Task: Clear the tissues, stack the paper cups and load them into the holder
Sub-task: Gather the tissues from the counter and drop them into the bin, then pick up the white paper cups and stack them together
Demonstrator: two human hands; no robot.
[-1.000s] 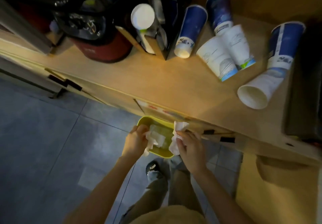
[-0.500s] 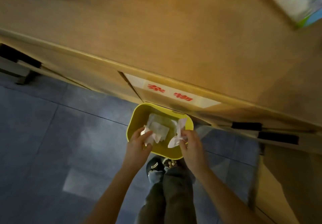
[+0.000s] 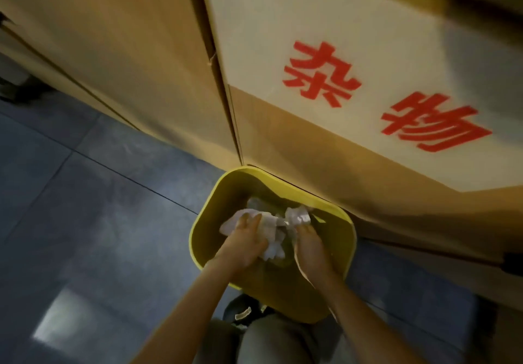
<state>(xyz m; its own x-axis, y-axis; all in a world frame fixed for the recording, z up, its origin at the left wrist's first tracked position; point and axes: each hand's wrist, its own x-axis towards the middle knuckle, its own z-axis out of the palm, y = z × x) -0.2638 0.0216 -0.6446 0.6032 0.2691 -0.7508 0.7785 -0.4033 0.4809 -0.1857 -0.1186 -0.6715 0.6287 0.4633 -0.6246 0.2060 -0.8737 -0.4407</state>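
Note:
Both my hands reach down inside a yellow bin (image 3: 203, 216) that stands on the floor against the cabinet. My left hand (image 3: 246, 239) presses on a crumpled white tissue (image 3: 268, 222), fingers curled around it. My right hand (image 3: 307, 239) grips another crumpled tissue (image 3: 297, 215) at its fingertips. More tissue lies underneath, between the hands. The paper cups and the holder are out of view.
A wooden cabinet front (image 3: 141, 52) fills the upper view, with a white label (image 3: 368, 38) bearing red characters on its door. Grey floor tiles (image 3: 85, 222) spread to the left. My knees and a dark shoe (image 3: 240, 311) are below the bin.
My view has dropped from the countertop with the cups to the cabinet front and bin. Both hands have sunk from above the rim down into the bin with the tissues.

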